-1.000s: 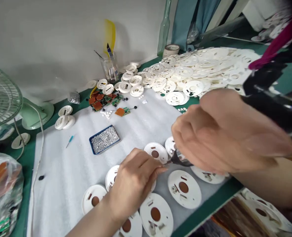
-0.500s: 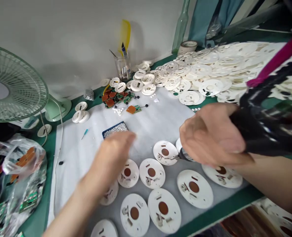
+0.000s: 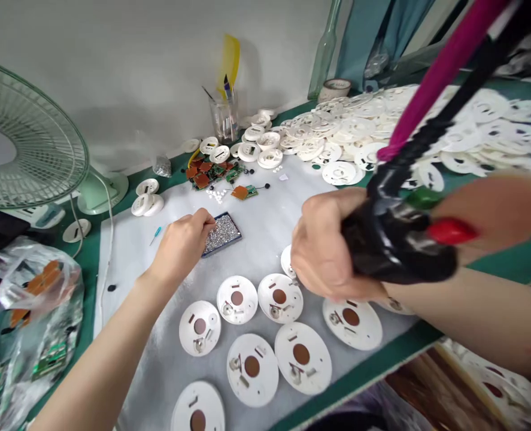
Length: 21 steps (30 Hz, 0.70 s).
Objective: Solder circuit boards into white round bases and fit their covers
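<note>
My left hand is closed in a pinch at the left side of a shallow dark blue tray full of tiny silvery screws. What its fingertips hold is too small to see. My right hand is wrapped round a black electric screwdriver, which hangs from a pink strap and a black coiled cord. The screwdriver's tip is hidden behind the hand. Below both hands lie several round white plastic covers with brown centres and small metal clips; one is partly covered by my right hand.
Flat white plastic rings are heaped at the back right. Circuit boards and small round white caps lie at the back. A fan and a plastic bag of boards stand left. A small blue screwdriver lies on the white sheet.
My left hand has moved up and left to the screw tray. My right hand has lifted the electric screwdriver off a white cover and shifted left, with the strap swinging along.
</note>
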Each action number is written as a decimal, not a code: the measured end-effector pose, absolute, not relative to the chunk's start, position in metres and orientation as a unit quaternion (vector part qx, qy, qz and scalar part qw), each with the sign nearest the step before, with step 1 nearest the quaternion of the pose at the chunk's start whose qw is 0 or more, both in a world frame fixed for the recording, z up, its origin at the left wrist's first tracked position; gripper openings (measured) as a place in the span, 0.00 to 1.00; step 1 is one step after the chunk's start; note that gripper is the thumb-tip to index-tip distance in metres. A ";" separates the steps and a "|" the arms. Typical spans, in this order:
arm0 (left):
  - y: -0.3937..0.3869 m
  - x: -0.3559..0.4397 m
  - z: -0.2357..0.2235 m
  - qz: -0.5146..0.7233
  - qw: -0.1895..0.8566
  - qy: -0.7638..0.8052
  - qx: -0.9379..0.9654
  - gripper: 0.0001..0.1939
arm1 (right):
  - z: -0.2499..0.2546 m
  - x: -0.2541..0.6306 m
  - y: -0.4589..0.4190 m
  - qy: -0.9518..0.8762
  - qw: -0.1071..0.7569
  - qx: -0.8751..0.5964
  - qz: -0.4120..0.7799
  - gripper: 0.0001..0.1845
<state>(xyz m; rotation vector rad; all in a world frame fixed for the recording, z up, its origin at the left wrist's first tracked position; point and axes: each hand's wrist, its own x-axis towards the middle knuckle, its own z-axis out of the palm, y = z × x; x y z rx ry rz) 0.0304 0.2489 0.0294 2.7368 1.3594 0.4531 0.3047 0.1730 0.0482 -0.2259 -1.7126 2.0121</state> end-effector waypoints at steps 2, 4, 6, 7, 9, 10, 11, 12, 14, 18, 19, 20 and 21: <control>0.239 0.028 0.033 0.175 0.024 0.432 0.885 0.10 | 0.047 0.293 0.175 -0.615 0.296 -0.057 0.729 0.35; 0.217 0.027 0.035 0.221 0.049 0.392 0.892 0.09 | 0.053 0.285 0.177 -0.599 0.348 -0.051 0.719 0.32; 0.187 0.030 0.036 0.245 0.117 0.316 0.909 0.11 | 0.061 0.277 0.180 -0.588 0.370 -0.044 0.718 0.29; 0.172 0.032 0.035 0.242 0.153 0.274 0.918 0.13 | 0.063 0.273 0.182 -0.585 0.372 -0.031 0.720 0.29; 0.146 0.038 0.030 0.214 0.206 0.225 0.928 0.19 | 0.064 0.265 0.186 -0.579 0.383 -0.001 0.720 0.28; 0.137 0.041 0.027 0.208 0.217 0.211 0.930 0.21 | 0.063 0.262 0.187 -0.572 0.394 0.012 0.719 0.28; 0.131 0.044 0.024 0.203 0.223 0.206 0.931 0.22 | 0.061 0.259 0.188 -0.566 0.400 0.018 0.720 0.28; 0.127 0.046 0.021 0.204 0.225 0.204 0.931 0.23 | 0.058 0.256 0.188 -0.562 0.396 0.014 0.726 0.28; 0.125 0.049 0.016 0.194 0.233 0.209 0.930 0.24 | 0.055 0.253 0.185 -0.562 0.379 -0.008 0.735 0.27; 0.127 0.054 0.014 0.197 0.255 0.272 0.907 0.11 | 0.053 0.250 0.175 -0.569 0.373 -0.029 0.732 0.26; 0.127 0.055 0.014 0.206 0.262 0.294 0.896 0.09 | 0.054 0.251 0.174 -0.566 0.377 -0.025 0.733 0.27; 0.127 0.055 0.015 0.217 0.273 0.311 0.884 0.08 | 0.055 0.253 0.174 -0.568 0.369 -0.034 0.735 0.29; 0.126 0.056 0.015 0.228 0.288 0.321 0.873 0.07 | 0.057 0.256 0.175 -0.576 0.347 -0.058 0.737 0.31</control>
